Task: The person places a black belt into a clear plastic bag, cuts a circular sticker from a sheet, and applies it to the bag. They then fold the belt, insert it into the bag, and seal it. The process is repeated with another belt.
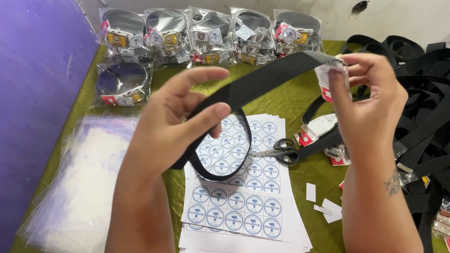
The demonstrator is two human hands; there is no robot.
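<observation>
From the head camera, the left hand [173, 123] pinched the black webbing belt [264, 79] between thumb and curled fingers, above the sticker sheets [243, 206]. The right hand [366, 100] nipped the small tag [333, 76] at the belt's end. The belt ran lengthwise left to right, rising slightly toward the right. Its hanging loop could, I judged, snag the scissors [279, 151] or drag stickers askew.

Black webbing belt [264, 79], stretched aloft
</observation>
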